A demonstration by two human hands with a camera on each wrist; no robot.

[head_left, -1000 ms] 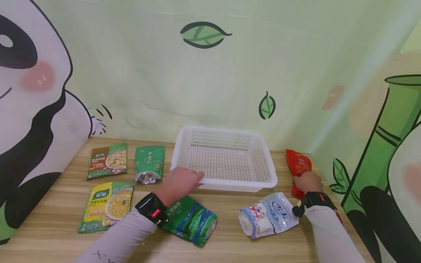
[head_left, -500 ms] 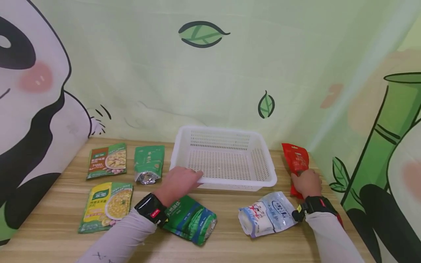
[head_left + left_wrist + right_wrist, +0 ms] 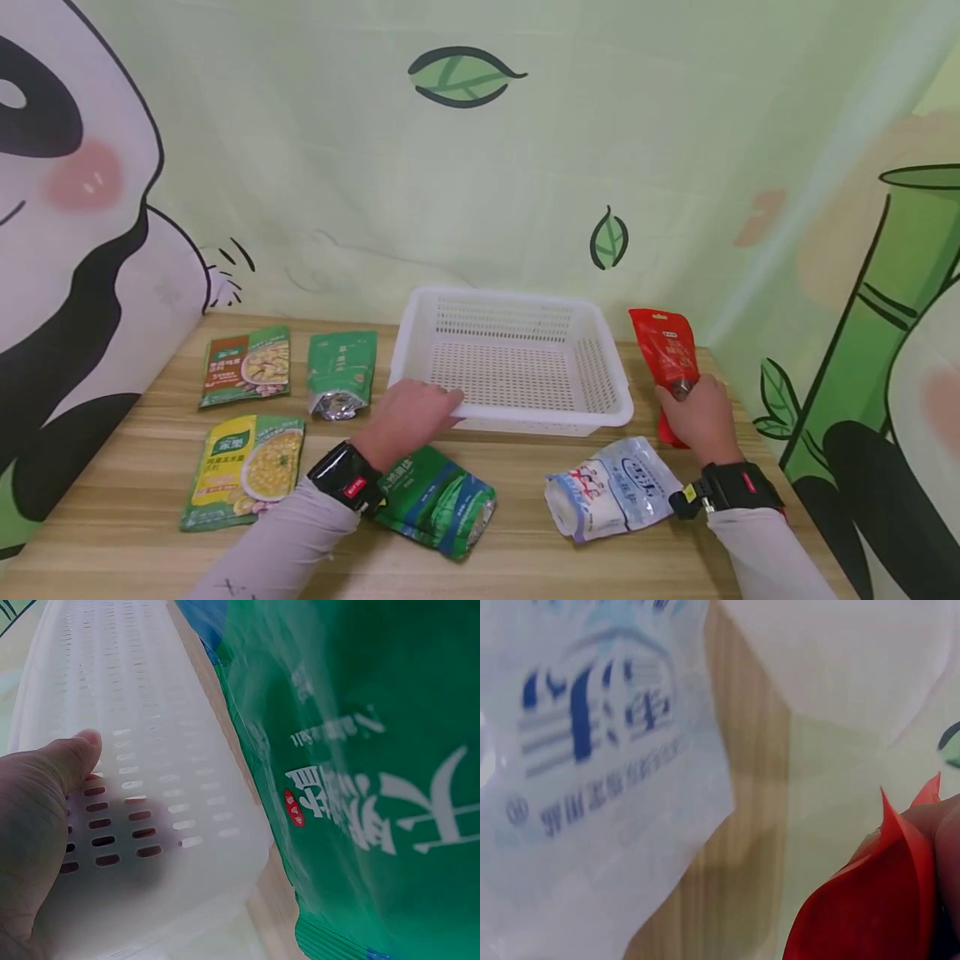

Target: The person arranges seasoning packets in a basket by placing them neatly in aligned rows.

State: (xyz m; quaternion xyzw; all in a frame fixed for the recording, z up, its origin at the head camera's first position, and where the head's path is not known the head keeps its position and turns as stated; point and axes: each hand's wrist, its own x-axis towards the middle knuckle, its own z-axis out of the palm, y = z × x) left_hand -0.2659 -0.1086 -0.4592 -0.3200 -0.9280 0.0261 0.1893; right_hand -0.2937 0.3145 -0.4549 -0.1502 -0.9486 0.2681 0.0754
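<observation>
A white plastic basket (image 3: 555, 419) stands at the middle back of the table. My left hand (image 3: 408, 421) grips its front left rim; in the left wrist view the thumb (image 3: 75, 757) lies against the slotted wall and the fingers show dimly through it. Off to the basket's right, my right hand (image 3: 705, 421) pinches the lower part of a red packet (image 3: 663, 342), whose top leans toward the back. The right wrist view shows the packet's creased red film (image 3: 870, 907) between the fingers. Whether its bottom touches the table is hard to tell.
A green pouch (image 3: 442, 508) lies beneath my left wrist, and a white-blue pouch (image 3: 611, 492) lies front right. On the left are a yellow-green soup packet (image 3: 240, 475), a brown-green soup packet (image 3: 243, 367) and a small green pouch (image 3: 341, 362). A printed cloth (image 3: 525, 183) hangs behind.
The red packet has come up and leftward in my right hand, and more of its front shows. My left hand and the basket have stayed in place.
</observation>
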